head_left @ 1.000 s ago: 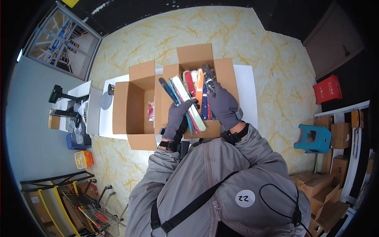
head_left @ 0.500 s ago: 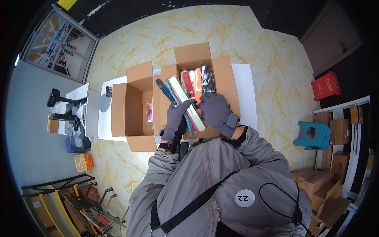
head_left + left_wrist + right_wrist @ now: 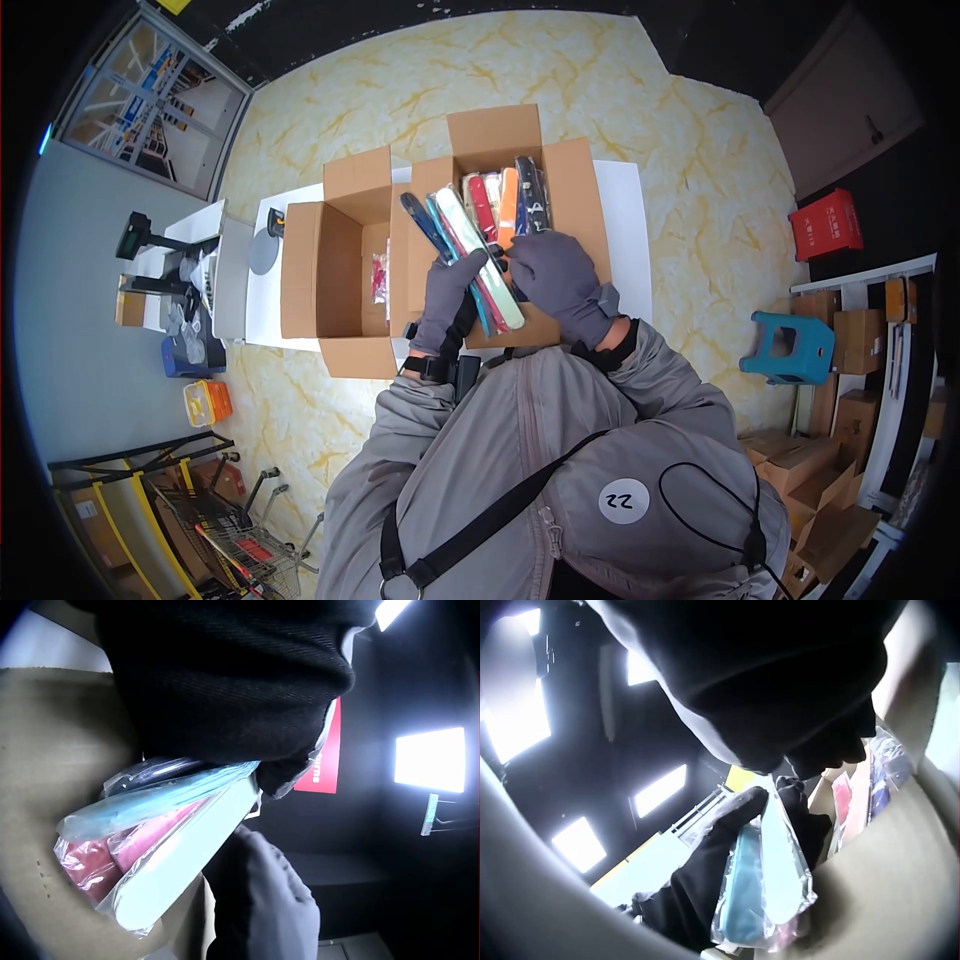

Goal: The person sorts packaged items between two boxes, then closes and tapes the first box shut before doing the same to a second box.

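Observation:
My gloved left hand [image 3: 450, 300] grips a fanned bundle of long, flat, plastic-wrapped pieces over the near part of the right carton [image 3: 571, 190]. A pale green piece [image 3: 475, 250] lies uppermost, beside teal [image 3: 150, 806], dark blue and pink-red ones. Close to the bundle, my gloved right hand [image 3: 562, 285] has bent fingers; whether they pinch anything is hidden. Inside the carton, red [image 3: 482, 205], orange [image 3: 509, 195] and dark patterned [image 3: 533, 195] wrapped pieces lie side by side. In the right wrist view the right fingers are near the pale green piece [image 3: 780, 862].
A second open carton [image 3: 340, 265] stands to the left, with a small pink packet [image 3: 380, 278] inside. Both cartons are on a white table [image 3: 625, 230]. A scanner [image 3: 276, 223] lies at the left; a teal stool [image 3: 790, 348] stands on the floor at right.
My right hand has let go of the dark patterned piece, which lies in the right carton, and has moved nearer to the left hand's bundle. The left hand keeps its grip.

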The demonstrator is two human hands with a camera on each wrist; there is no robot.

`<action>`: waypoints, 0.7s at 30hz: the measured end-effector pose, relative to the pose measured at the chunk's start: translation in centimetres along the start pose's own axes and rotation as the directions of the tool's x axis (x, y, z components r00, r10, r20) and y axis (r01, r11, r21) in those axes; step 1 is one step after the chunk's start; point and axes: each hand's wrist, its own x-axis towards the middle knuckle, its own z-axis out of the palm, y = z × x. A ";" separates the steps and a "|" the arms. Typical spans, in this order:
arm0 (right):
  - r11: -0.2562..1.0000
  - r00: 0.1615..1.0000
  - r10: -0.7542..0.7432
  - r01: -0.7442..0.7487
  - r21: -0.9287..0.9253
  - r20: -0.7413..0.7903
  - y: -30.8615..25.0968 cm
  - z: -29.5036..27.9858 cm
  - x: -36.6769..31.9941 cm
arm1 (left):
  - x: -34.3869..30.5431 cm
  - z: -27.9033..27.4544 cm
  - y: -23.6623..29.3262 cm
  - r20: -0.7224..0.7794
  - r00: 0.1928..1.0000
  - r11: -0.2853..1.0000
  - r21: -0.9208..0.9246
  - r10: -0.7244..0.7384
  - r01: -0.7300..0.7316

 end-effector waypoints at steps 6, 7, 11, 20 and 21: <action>0.818 0.917 0.367 -0.398 0.416 0.155 -2.7 -1.5 1.3 | 0.4 0.0 -0.2 0.003 1.000 1.000 -0.010 0.007 -0.007; 0.793 0.883 0.392 -0.466 0.392 0.258 -2.8 -1.6 1.4 | 0.4 0.0 -0.2 0.004 1.000 1.000 -0.009 0.009 -0.009; 0.814 0.887 0.414 -0.462 0.352 0.205 -1.9 -0.1 1.1 | 0.0 0.1 -0.2 -0.043 0.999 0.999 -0.041 0.009 -0.011; 0.760 0.921 0.356 -0.382 0.526 0.155 -0.9 0.8 0.8 | 0.1 0.4 -0.3 -0.033 0.999 0.999 -0.032 0.009 -0.010; 0.765 0.919 0.358 -0.392 0.511 0.168 -1.0 0.5 0.8 | 0.0 0.7 -0.2 -0.034 0.999 1.000 -0.023 0.014 -0.014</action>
